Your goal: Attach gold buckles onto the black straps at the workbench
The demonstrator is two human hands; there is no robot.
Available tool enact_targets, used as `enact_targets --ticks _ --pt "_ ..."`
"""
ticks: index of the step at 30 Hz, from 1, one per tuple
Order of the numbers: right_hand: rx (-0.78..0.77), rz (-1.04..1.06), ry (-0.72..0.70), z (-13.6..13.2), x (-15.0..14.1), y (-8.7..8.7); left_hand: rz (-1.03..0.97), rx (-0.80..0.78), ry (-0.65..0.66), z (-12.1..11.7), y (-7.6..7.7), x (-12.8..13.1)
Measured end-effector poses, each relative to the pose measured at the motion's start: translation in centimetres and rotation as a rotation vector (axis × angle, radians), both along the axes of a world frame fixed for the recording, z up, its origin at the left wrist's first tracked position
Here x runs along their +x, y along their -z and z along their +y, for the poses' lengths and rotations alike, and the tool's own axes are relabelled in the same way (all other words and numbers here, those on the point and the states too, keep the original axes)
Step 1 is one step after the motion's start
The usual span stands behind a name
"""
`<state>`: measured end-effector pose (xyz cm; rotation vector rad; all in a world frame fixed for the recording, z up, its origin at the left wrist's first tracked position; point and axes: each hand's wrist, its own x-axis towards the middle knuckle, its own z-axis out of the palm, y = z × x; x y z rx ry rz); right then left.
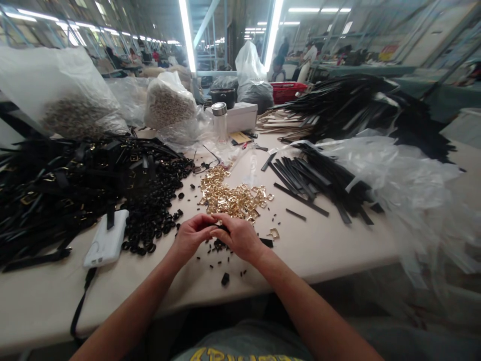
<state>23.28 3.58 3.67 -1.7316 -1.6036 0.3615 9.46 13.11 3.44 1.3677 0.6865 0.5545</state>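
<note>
Both hands (218, 235), fingers pinched together on a small black piece, beside gold buckles (231, 195).

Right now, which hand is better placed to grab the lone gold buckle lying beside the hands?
Right hand, probably: the lone gold buckle lies just off its outer side, while the left hand sits across from it.

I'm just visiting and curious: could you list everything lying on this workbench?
gold buckles: a heap, gold, table centre
black rings: a heap, black, left of the buckles
black straps: tangled pile, black, far left
cut strips: a bundle, black, right of centre
white phone: one, white, near left
clear jar: one, metal lid, back centre
white box: one, white, beside the jar
plastic bags: several, clear, back left
table: one, beige
left hand: fingertips meeting the right's
right hand: over small black pieces
</note>
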Motion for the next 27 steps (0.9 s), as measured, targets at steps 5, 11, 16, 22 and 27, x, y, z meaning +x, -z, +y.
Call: enact_targets --ticks 5,11,16,22,27 --pt "-0.092 -0.108 -0.046 -1.2 0.7 -1.0 0.022 0.041 0.02 -0.7 -0.6 -0.5" --pt "-0.162 -0.059 -0.038 -5.7 1.8 -2.0 0.032 0.07 0.044 -2.5 -0.2 -0.8" --pt "-0.201 0.2 0.035 -9.0 3.5 -0.9 0.101 0.458 0.191 -5.2 0.6 -2.2" --pt "-0.122 0.491 0.178 -10.4 5.3 0.6 0.135 0.986 0.629 -6.0 1.2 -3.9" --pt "-0.098 0.592 0.214 -10.7 5.9 1.5 0.295 1.107 0.477 -0.8 1.4 -5.2"
